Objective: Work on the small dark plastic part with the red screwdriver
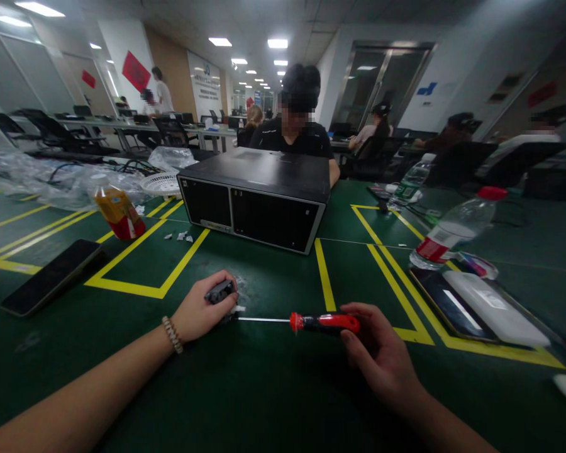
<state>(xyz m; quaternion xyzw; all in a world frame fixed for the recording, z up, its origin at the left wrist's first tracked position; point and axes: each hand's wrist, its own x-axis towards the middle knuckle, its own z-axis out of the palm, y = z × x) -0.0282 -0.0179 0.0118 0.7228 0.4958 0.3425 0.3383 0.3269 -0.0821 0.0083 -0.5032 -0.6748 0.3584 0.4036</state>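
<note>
My left hand (pixel 205 308), with a beaded bracelet at the wrist, is closed around a small dark grey block-like part (pixel 221 291); its kind is partly hidden by the fingers. A screwdriver (pixel 325 323) with a red and black handle lies level above the green table. Its thin metal shaft points left and its tip meets the part in my left hand or ends just beside it. My right hand (pixel 380 349) grips the handle's end between thumb and fingers. A scrap of white (pixel 238 309) shows by my left fingertips.
Ahead stands a large black case (pixel 273 214), a person (pixel 290 126) sitting behind it. To the left are a phone (pixel 51 277), an orange-labelled bottle (pixel 117 211) and plastic wrapping (pixel 70 182). To the right are a red-capped bottle (pixel 457 229), another phone (pixel 453 305) and a white case (pixel 495 305).
</note>
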